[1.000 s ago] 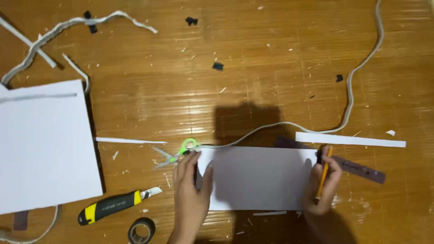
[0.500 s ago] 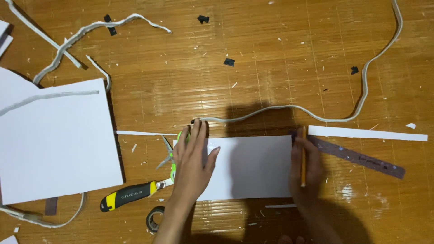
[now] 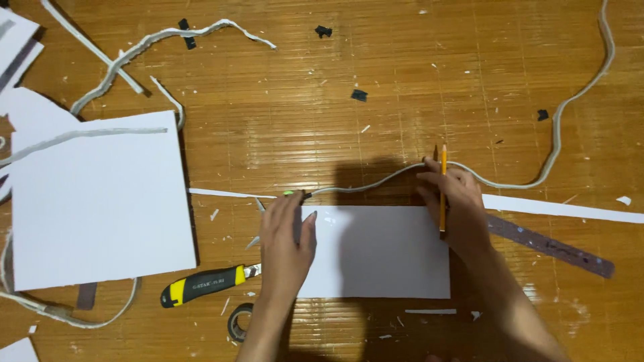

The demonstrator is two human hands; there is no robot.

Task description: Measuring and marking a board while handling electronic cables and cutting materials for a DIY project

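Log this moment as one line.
left hand flat on white rectangular card sheet | right hand holds yellow pencil at sheet's right edge

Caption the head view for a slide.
Left hand flat on a white rectangular board, right hand holding a pencil at its edge.

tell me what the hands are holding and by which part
Right hand grips a yellow wooden pencil along its lower shaft. Left hand holds nothing, pressing flat on the white rectangular board.
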